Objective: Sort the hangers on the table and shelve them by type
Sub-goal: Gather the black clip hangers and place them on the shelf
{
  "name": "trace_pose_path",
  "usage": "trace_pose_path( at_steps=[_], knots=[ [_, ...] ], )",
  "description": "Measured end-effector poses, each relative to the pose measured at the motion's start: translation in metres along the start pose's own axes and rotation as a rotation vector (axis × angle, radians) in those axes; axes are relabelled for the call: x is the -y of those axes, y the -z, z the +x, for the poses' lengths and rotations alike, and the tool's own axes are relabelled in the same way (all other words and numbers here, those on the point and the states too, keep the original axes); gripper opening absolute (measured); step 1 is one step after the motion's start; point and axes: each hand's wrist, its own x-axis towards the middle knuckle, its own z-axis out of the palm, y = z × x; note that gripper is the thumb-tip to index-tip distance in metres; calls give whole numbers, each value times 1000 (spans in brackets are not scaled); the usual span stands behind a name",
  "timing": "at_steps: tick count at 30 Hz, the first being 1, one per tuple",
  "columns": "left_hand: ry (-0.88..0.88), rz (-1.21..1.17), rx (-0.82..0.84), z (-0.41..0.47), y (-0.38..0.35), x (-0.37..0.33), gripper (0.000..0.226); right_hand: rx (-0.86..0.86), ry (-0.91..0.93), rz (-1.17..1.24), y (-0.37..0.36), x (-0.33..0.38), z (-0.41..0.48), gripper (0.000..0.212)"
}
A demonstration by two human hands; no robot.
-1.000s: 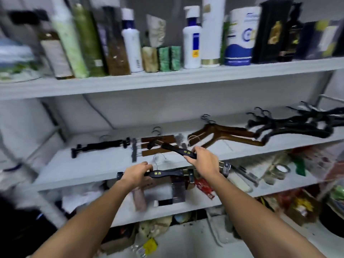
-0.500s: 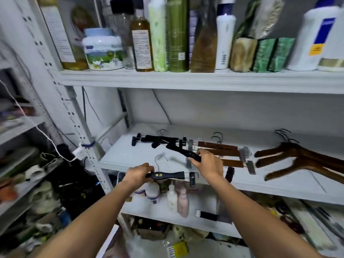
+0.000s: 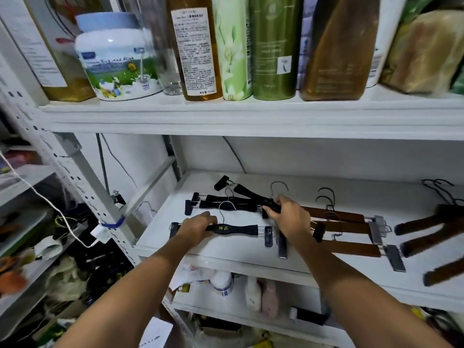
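1. The black clip hanger [image 3: 233, 229] lies crosswise over the shelf [image 3: 221, 249] front. Its long axis runs rightward from the left hand [image 3: 198, 226], whose fingers curl over its bar.
2. A second black hanger [image 3: 247, 194] slants away leftward from the right hand [image 3: 288, 217], which grasps its near end.
3. The black pile [image 3: 221, 203] sits just beyond the left hand, the nearer one. Brown clip hangers [image 3: 346, 228] lie right of the right hand.

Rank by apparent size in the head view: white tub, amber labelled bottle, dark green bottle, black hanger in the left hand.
1. white tub.
2. amber labelled bottle and dark green bottle: alike, both cropped above.
3. black hanger in the left hand: long but thin.
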Motion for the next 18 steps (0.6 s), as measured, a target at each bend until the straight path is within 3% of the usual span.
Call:
trace_pose_path(
  at_steps=[11, 18],
  knots=[
    [-40, -109, 96, 74, -22, 27, 32, -12, -49, -70, -37, -3, 43, 39],
    [-146, -31, 23, 88, -31, 38, 40, -58, -120, -74, -52, 7, 51, 40]
  ],
)
